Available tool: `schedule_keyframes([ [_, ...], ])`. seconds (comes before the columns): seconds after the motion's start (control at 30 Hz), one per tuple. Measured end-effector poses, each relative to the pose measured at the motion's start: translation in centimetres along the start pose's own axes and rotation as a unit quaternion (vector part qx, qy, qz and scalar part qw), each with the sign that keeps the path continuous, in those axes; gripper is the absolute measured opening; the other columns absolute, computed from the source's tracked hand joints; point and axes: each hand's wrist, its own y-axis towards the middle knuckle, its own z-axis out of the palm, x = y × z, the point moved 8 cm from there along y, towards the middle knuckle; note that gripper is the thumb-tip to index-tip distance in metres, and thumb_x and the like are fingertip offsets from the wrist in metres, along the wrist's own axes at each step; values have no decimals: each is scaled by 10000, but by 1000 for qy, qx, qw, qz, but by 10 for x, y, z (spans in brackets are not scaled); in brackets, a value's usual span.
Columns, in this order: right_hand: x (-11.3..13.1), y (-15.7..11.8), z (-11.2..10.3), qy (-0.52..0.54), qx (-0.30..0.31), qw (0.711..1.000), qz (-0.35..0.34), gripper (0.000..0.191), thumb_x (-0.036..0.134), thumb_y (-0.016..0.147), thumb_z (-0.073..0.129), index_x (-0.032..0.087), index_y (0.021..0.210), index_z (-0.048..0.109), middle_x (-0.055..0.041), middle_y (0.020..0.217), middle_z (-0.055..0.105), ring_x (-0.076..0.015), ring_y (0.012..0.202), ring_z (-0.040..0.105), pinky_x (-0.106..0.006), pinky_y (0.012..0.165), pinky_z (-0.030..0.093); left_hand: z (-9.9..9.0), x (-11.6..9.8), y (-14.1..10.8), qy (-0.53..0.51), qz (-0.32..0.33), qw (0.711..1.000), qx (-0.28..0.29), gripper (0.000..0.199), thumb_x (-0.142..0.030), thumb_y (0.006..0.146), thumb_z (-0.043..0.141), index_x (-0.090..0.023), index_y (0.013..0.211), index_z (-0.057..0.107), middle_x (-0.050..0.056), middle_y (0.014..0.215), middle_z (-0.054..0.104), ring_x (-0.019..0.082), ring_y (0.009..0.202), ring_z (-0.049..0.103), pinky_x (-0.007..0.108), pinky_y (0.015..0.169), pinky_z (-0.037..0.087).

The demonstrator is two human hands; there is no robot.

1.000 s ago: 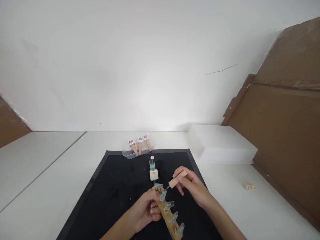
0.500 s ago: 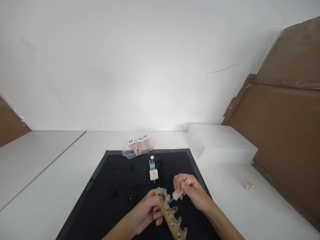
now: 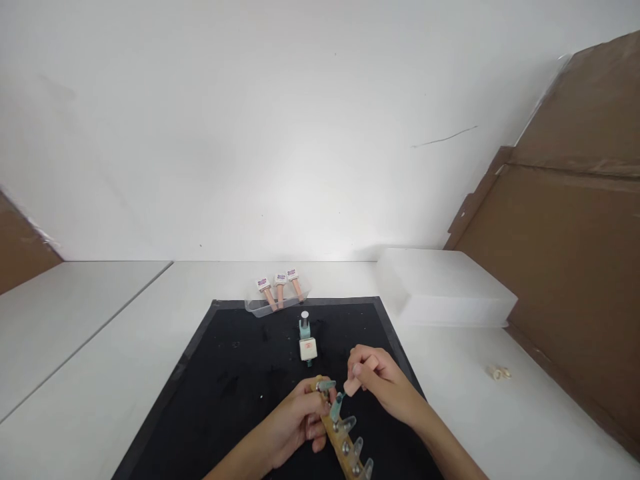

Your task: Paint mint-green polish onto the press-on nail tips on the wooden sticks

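The wooden strip is held in the closed left hand, its far end pinched by thumb and fingers, and is slanted above the black mat on the tabletop. A pink cap is gripped between the thumb and curled fingers of the right hand, its brush lowered onto the second nail tip, which is coloured green. Green is also seen on the first nail tip; the three nearer tips are left clear. A white square bottle is placed just in front of a silver-capped bottle, inside the mat's far edge. At that edge, overlapped slightly onto the mat, a clear tray is filled with three pink-capped bottles. A white box is set toward the tabletop's back right corner, and small beige rings are laid near its right edge.
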Motion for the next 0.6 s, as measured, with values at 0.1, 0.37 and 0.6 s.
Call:
schedule_keyframes([
  [0.1, -3, 0, -5, 4, -18, 1000, 1, 387, 486, 873, 498, 169, 664, 568, 6, 602, 515, -118, 533, 437, -229, 512, 347, -1, 0, 0, 3, -4, 1000, 0, 123, -144, 531, 528, -187, 646, 532, -123, 388, 297, 42, 337, 196, 173, 342, 290],
  [0.37, 3, -1, 12, 38, 60, 997, -6, 392, 508, 836, 545, 156, 671, 600, 5, 592, 525, -114, 524, 448, -228, 502, 338, 0, 0, 2, 0, -1, 1000, 4, 96, -140, 530, 536, -187, 613, 539, -117, 385, 298, 44, 334, 205, 174, 341, 308],
  [0.6, -1, 0, -7, -9, -19, 1000, -15, 401, 481, 881, 488, 166, 649, 577, 7, 587, 524, -118, 526, 445, -233, 514, 348, -2, 1, 2, -6, -1, 1000, 2, 103, -139, 535, 539, -188, 626, 547, -119, 383, 299, 42, 329, 197, 169, 335, 295],
])
